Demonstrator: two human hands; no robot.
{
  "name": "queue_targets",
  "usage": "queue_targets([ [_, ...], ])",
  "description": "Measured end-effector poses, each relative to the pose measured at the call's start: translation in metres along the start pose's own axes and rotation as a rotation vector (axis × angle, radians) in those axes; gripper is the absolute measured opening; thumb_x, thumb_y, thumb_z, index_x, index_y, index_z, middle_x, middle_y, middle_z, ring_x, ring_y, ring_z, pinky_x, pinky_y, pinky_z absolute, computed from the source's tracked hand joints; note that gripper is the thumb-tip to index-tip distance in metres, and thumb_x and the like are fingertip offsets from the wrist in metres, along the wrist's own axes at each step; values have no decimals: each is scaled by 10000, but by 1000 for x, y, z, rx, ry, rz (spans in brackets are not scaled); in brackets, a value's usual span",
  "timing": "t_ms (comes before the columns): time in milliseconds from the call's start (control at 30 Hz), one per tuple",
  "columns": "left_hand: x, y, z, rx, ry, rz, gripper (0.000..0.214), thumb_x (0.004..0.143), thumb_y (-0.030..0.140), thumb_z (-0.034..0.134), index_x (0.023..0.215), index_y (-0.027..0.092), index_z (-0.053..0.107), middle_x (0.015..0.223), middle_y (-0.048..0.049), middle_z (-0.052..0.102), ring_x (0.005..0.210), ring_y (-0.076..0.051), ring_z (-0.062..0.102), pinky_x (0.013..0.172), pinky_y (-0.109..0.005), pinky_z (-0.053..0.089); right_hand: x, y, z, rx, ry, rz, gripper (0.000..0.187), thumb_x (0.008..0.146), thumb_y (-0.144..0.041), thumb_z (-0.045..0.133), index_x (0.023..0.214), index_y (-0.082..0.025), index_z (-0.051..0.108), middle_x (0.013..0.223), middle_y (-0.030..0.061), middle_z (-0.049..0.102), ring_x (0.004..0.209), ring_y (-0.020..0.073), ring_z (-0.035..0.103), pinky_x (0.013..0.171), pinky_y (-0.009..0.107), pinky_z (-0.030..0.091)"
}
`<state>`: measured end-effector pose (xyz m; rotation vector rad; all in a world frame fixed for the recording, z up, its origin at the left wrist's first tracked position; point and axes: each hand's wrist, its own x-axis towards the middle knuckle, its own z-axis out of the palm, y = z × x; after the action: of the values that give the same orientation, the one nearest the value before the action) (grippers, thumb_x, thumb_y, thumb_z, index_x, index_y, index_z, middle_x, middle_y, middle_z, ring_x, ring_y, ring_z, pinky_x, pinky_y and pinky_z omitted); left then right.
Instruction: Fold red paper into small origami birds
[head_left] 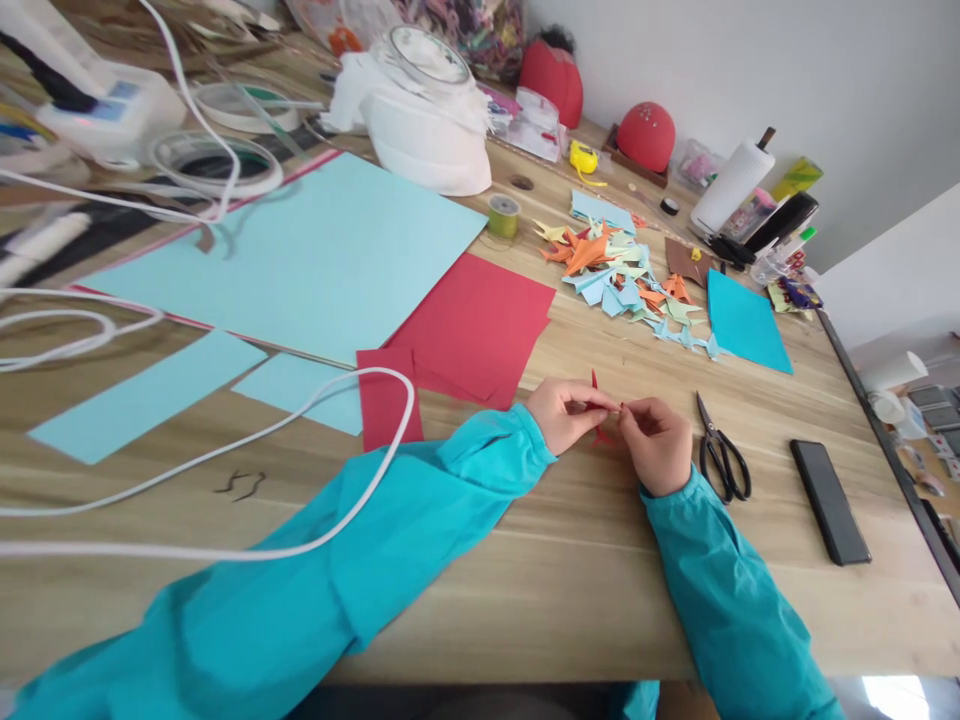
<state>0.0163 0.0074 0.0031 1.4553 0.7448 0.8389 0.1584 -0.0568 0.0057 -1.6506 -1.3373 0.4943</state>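
Note:
My left hand (566, 412) pinches a small, narrow piece of folded red paper (600, 435), whose pointed ends stick out above and below the fingers. Close beside it, my right hand (658, 440) has thumb and forefinger pinched at a tip of the same paper. Fingers cover most of its shape. Black-handled scissors (721, 460) lie just right of my right hand. Red paper sheets (480, 320) and a small red strip (388, 400) lie left of my hands. A pile of folded paper birds (600, 265) in orange, blue, yellow and green sits beyond.
A large light-blue sheet (315, 250) and pale blue strips (150, 390) cover the left side. A white cable (300, 550) loops across my left sleeve. At right lie a phone (830, 500) and a turquoise sheet (746, 320). A thread spool (503, 215) stands behind.

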Motion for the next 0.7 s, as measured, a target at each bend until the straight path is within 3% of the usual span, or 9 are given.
queue_targets([
  [167, -1, 1, 2, -122, -11, -54, 197, 676, 146, 646, 857, 127, 722, 867, -73, 720, 811, -185, 663, 755, -286, 540, -2, -1, -1, -203, 71, -198, 107, 775, -259, 562, 774, -218, 661, 686, 44, 671, 593, 164, 598, 577, 289, 472],
  [333, -1, 2, 3, -221, -9, -103, 222, 655, 137, 658, 868, 121, 719, 868, -62, 723, 817, -185, 670, 754, -287, 554, -4, -7, -3, -315, 31, -326, 168, 812, -206, 500, 862, -209, 660, 728, 63, 678, 632, 175, 620, 601, 281, 486],
  [433, -2, 3, 2, -222, -12, -116, 251, 647, 143, 666, 891, 121, 717, 855, -64, 724, 793, -191, 673, 719, -292, 564, -4, -9, -3, -341, 9, -370, 190, 823, -185, 472, 865, -202, 656, 732, 66, 680, 642, 170, 623, 599, 270, 487],
  [600, -1, 2, 2, -260, -26, -99, 291, 596, 185, 726, 879, 118, 720, 852, -73, 724, 836, -215, 670, 794, -326, 556, -4, -12, -4, -358, 7, -414, 207, 826, -176, 450, 821, -170, 656, 684, 66, 672, 592, 156, 614, 569, 254, 484],
  [700, -1, 3, 1, -249, -23, -101, 276, 595, 176, 725, 865, 119, 721, 843, -76, 724, 812, -212, 672, 753, -315, 561, -4, -10, -5, -284, 21, -349, 183, 822, -202, 477, 834, -167, 656, 711, 70, 684, 618, 158, 632, 583, 257, 499],
])
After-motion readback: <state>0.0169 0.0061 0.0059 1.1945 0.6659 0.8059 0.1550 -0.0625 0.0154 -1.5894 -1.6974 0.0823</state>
